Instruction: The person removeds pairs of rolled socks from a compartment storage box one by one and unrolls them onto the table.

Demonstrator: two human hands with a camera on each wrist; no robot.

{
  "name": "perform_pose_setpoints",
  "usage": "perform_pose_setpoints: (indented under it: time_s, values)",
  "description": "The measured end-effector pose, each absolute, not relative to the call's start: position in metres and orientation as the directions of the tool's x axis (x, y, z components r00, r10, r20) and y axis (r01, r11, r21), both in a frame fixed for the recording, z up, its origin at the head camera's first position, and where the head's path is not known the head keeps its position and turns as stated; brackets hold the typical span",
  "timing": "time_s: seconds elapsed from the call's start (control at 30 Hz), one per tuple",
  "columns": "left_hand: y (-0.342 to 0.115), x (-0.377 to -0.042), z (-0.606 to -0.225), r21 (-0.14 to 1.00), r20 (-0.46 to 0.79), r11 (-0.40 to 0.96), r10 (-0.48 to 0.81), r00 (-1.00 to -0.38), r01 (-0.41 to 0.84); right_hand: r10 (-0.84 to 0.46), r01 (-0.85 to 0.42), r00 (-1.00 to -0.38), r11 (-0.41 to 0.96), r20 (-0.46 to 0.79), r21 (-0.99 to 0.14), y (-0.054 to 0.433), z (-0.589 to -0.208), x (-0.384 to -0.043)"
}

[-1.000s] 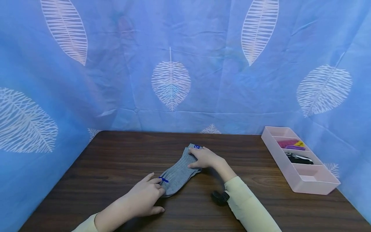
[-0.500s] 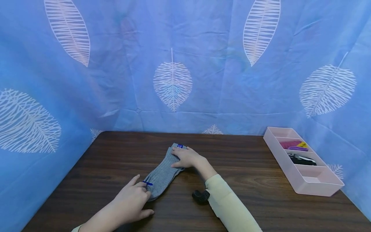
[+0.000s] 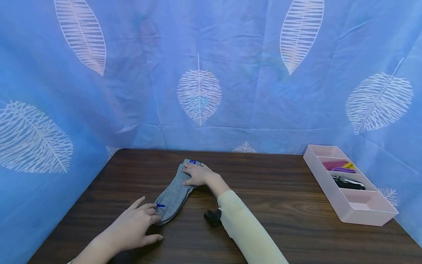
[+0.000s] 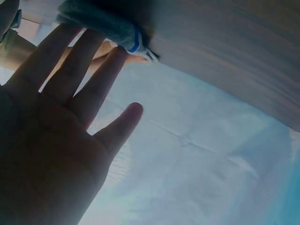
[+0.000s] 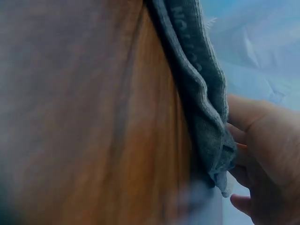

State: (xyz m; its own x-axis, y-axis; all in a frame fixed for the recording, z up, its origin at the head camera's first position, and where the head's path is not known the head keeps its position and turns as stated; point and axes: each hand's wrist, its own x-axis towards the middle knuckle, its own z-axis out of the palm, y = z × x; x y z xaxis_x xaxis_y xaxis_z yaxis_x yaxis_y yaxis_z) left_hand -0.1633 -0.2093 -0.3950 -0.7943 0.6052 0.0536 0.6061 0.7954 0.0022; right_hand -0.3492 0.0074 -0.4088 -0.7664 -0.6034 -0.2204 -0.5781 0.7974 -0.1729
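Observation:
A pair of grey ribbed socks lies flat and slanted on the dark wooden table, with a blue label at the cuff end and a small blue mark near the toes. My right hand rests on the cuff end, fingers spread over the fabric. In the right wrist view, its fingers lie along the edge of the layered socks. At the toe end, my left hand touches the socks with extended fingertips, its thumb held apart. The left wrist view shows these fingers reaching to the grey fabric.
A pink divided box stands at the table's right side. One compartment holds pink, purple and yellow items, another black-and-white fabric. Behind the table hangs a blue leaf-print curtain. A black device is at the right wrist.
The socks have slid left across the table, with both hands moving along on them. In the head view, the box and curtain have shifted slightly right.

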Motion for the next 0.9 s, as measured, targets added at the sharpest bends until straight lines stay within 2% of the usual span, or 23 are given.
perform_pose_setpoints:
  time_s: [0.27, 0.43, 0.63, 0.9]
  values:
    - [-0.239, -0.174, -0.395, 0.017, 0.036, 0.888, 0.458, -0.888, 0.459, -0.575, -0.588, -0.784, 0.809, -0.235, -0.018, -0.027, -0.415, -0.361]
    - [-0.251, -0.182, -0.396, 0.051, 0.008, 0.921, 0.386, -0.923, 0.386, -0.575, -0.581, -0.788, 0.813, -0.22, -0.039, -0.039, -0.421, -0.367]
    - [-0.258, -0.186, -0.395, 0.029, -0.038, 0.941, 0.338, -0.94, 0.337, -0.591, -0.589, -0.781, 0.804, -0.201, -0.073, -0.049, -0.422, -0.372]
    - [-0.261, -0.187, -0.396, 0.067, -0.039, 0.942, 0.331, -0.943, 0.328, -0.625, -0.624, -0.773, 0.78, -0.109, -0.052, -0.044, -0.415, -0.361]
